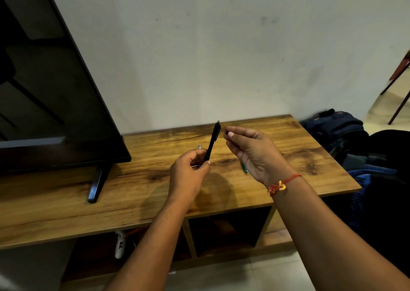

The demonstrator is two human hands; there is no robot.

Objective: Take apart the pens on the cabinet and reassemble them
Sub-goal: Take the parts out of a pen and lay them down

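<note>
Above the wooden cabinet (310, 153), a black pen (213, 141) held nearly upright, top leaning right, gripped at its lower end by the curled fingers and thumb of the left hand (188, 173). Just right of the pen's top, near but apart, the right hand (250, 151), thumb and forefinger pinching a small black piece (226, 132). On the cabinet top, partly hidden behind the right palm, a green pen part (244, 168); beyond the left hand, a silvery tip (199, 146). Far left, a dark television (44, 91).
</note>
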